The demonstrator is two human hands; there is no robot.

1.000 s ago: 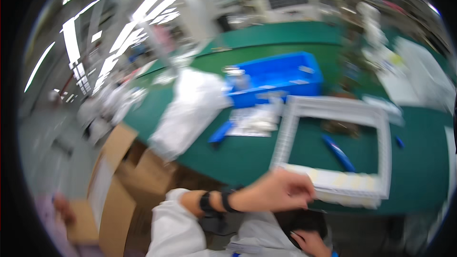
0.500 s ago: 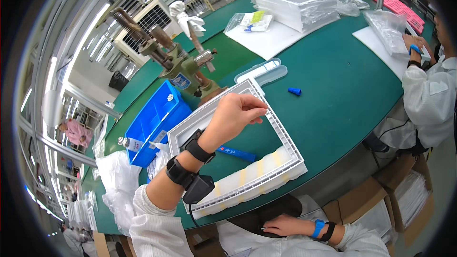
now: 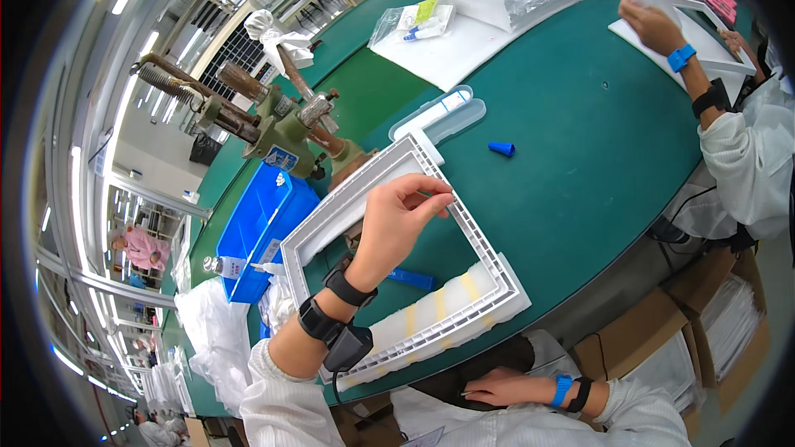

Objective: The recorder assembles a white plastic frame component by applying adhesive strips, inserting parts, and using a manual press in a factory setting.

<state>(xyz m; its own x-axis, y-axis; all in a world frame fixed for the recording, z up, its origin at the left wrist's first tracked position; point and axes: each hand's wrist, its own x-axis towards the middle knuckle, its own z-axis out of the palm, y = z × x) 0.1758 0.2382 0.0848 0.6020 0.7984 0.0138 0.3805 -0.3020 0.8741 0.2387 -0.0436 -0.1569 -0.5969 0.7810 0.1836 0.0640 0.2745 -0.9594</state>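
A white rectangular plastic frame (image 3: 480, 236) with a slotted rim lies in front of me, foam with yellowish tape strips along its near side. Above its right side is my left hand (image 3: 396, 219), thumb and fingertips pinched together by the rim; whatever they hold is too small to make out. Inside the frame, partly behind that hand, lies a blue bar-shaped thing (image 3: 412, 279). My right hand (image 3: 497, 387) rests low, below the table edge, fingers curled, with a small pale tip showing at them that I cannot identify.
Left of the frame stand a blue bin (image 3: 272, 223), a small bottle (image 3: 225, 266) and a green hand press (image 3: 290, 134). Beyond are a clear plastic case (image 3: 439, 116) and a blue cap (image 3: 501, 149). A co-worker's hand (image 3: 654, 26) lifts clear film at right. Cardboard boxes (image 3: 638, 331) stand below.
My view has shifted slightly. My left hand stays pinched by the frame's rim. The co-worker's hand has risen with clear film, and a frame now shows beneath it.
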